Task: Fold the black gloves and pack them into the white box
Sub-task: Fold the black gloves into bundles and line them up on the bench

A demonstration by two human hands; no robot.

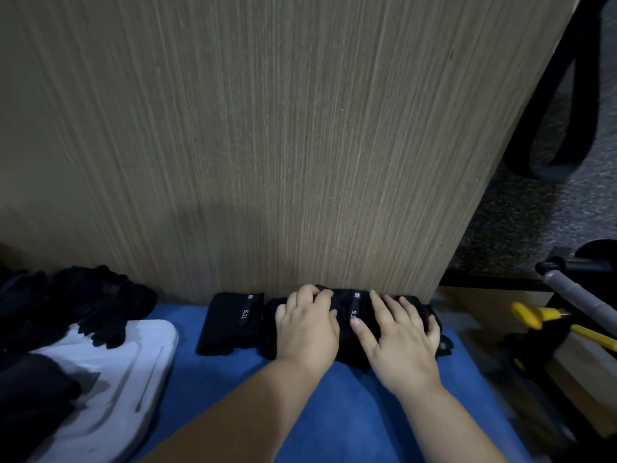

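A black glove (347,307) lies on the blue mat (334,412) against the wooden panel. My left hand (309,325) grips the glove's left part with curled fingers. My right hand (397,335) presses flat on its right part, fingers spread. To the left of my hands lies a folded black glove (232,324) with a white logo. The white box (110,372) sits at the lower left with a dark folded glove (30,396) in it. A pile of loose black gloves (83,302) sits behind the box, one hanging over its rim.
A wooden panel (267,145) rises straight behind the mat. To the right stand a yellow-handled tool (537,317), a grey metal bar (581,297) and a cardboard box (494,305). A black chair base (547,135) stands on grey carpet at the upper right.
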